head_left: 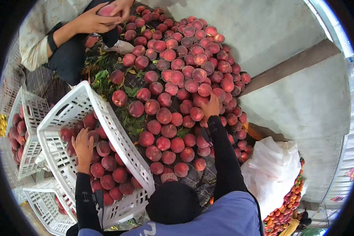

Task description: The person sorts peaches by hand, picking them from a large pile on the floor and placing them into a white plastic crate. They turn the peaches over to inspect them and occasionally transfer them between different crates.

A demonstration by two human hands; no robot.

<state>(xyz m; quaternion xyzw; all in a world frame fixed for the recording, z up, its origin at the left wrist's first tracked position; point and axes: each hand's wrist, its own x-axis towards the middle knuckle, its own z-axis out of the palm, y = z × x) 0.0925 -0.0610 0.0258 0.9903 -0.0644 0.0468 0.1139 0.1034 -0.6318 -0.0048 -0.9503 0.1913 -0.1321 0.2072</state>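
Observation:
A large heap of red peaches [177,145] lies on dark ground sheeting. My right hand [211,105] reaches into the heap, its fingers on or beside a peach; how far they close round it is hidden. To the left stands a white slatted crate [124,137], tilted in the view and holding many peaches. Inside it my left hand [83,147] lies over the fruit, palm down with fingers spread, touching the peaches near the crate's left side.
At the upper left a crouching co-worker holds a peach [106,10] in both hands. More white crates [31,118] with peaches stand at the left. Crumpled clear plastic [269,167] and smaller orange-red fruit [281,208] are at the right, beside a grey wall [295,94].

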